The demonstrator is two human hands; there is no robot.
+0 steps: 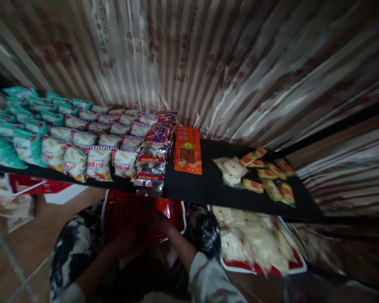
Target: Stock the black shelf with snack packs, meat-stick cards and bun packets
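Both of my hands reach into a red tray (114, 212) with a pale rim, low in front of me beneath the black shelf. My left hand (125, 242) is a dark shape over the near side of the tray, its fingers lost in shadow. Toward the tray's middle is my right hand (160, 221), close to a shiny red-orange patch (167, 210) that may be packaging. Shadow hides those fingers too, so I cannot make out a grip. Just above, a stack of dark red and silver packets (151, 160) stands at the shelf's front edge.
The black shelf (192, 187) bears rows of white snack bags (99, 164), teal bags (27, 145), orange packets (188, 151), round white packaged pieces (233, 169) and small yellow packets (267, 173). Below right, another tray holds pale bags (252, 240). Striped sheeting (189, 63) hangs behind.
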